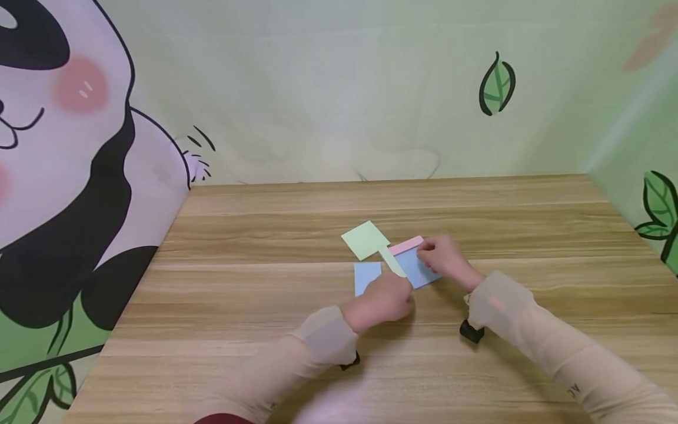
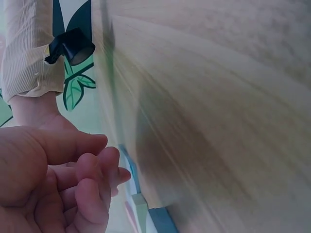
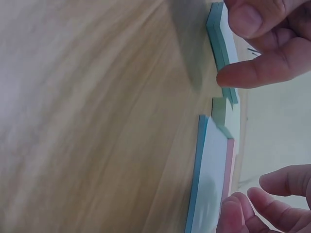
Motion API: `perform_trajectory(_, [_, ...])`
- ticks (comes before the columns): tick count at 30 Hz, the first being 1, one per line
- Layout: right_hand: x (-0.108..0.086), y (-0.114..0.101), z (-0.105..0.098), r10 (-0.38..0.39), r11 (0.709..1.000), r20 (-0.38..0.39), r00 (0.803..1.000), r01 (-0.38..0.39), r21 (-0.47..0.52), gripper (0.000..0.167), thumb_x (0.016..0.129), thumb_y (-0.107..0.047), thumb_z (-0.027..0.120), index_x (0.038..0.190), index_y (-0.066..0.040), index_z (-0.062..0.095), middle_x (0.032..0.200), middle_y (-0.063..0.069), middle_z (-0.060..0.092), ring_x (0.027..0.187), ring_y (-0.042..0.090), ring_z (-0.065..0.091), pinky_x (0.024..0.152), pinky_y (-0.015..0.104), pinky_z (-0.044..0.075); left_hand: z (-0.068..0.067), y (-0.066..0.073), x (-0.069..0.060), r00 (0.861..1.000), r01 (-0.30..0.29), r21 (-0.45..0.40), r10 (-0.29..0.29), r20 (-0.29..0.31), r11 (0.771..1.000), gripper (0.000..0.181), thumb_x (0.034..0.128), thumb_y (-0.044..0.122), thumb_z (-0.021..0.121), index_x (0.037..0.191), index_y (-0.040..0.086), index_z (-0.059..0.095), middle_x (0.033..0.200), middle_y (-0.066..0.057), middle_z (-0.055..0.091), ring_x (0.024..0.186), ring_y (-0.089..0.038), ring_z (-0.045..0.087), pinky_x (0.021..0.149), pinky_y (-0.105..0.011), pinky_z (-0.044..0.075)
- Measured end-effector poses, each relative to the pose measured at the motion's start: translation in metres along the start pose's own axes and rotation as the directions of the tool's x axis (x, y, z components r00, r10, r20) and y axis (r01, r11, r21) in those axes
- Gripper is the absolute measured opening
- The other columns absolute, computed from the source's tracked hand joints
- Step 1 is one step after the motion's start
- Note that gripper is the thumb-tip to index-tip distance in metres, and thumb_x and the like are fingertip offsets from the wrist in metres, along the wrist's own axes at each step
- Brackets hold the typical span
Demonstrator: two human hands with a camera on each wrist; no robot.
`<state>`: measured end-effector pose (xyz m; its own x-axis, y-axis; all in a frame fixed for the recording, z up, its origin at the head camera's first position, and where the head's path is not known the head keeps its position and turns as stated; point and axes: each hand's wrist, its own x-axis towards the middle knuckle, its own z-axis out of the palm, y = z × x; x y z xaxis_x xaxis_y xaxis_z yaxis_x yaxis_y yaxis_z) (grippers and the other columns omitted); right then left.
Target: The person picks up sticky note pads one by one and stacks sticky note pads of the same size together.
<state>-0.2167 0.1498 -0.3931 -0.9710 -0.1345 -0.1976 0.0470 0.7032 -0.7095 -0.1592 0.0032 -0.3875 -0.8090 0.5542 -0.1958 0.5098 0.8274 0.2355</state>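
Observation:
Small pads of paper that look like sticky notes lie close together on the wooden table. A blue pad [image 1: 421,272] with a pink strip [image 1: 405,245] along its far edge lies beside my right hand [image 1: 447,258]. That hand hovers at or touches its right side; in the right wrist view the thumb is apart from the fingers, with nothing between them. Near a pale green strip pad [image 1: 392,262] and a second blue pad [image 1: 366,275] is my left hand [image 1: 385,297], loosely curled and holding nothing, partly covering that blue pad. A pale green square pad [image 1: 365,240] sits farthest back.
The wood-grain table [image 1: 254,235] runs back to a pale green wall [image 1: 318,88] with a cartoon panda and leaf drawings. Both sleeves [image 1: 503,300] are beige, and a small black device [image 1: 471,331] shows at the right wrist.

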Motion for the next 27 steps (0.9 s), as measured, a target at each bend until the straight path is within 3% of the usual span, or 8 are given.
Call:
perform_trajectory(8, [0.003,0.005,-0.004,-0.015,0.999,-0.036,0.999,0.013,-0.051,0.025,0.081,-0.009,0.050,0.098,0.006,0.061,0.076,0.013,0.057,0.050,0.010,0.047,0.047,0.022,0.039,0.003,0.003,0.003,0.999,0.041,0.012,-0.041,0.010,0.999,0.022,0.0824,0.016,0.051,0.062,0.010,0.050,0.059,-0.002,0.047,0.053,-0.014,0.043,0.042,-0.025,0.037])
perform_trajectory(14, [0.005,0.009,-0.006,-0.034,0.996,-0.064,0.997,0.029,-0.090,0.023,0.082,-0.008,0.051,0.097,0.005,0.062,0.093,0.019,0.060,0.069,0.018,0.052,0.056,0.022,0.040,0.003,0.004,0.004,0.999,0.040,-0.006,-0.040,0.021,0.999,0.022,0.0823,0.014,0.051,0.061,0.010,0.049,0.057,-0.001,0.044,0.051,-0.014,0.040,0.040,-0.025,0.036])
perform_trajectory(27, [0.011,0.014,-0.007,-0.005,0.990,-0.076,0.997,-0.006,-0.143,0.025,0.082,-0.009,0.049,0.099,0.004,0.062,0.101,0.021,0.060,0.087,0.026,0.054,0.071,0.032,0.043,0.006,0.004,0.008,0.996,0.064,0.007,-0.064,-0.067,0.998,0.015,0.0827,0.014,0.051,0.069,0.008,0.055,0.063,-0.003,0.052,0.052,-0.014,0.044,0.040,-0.026,0.036])
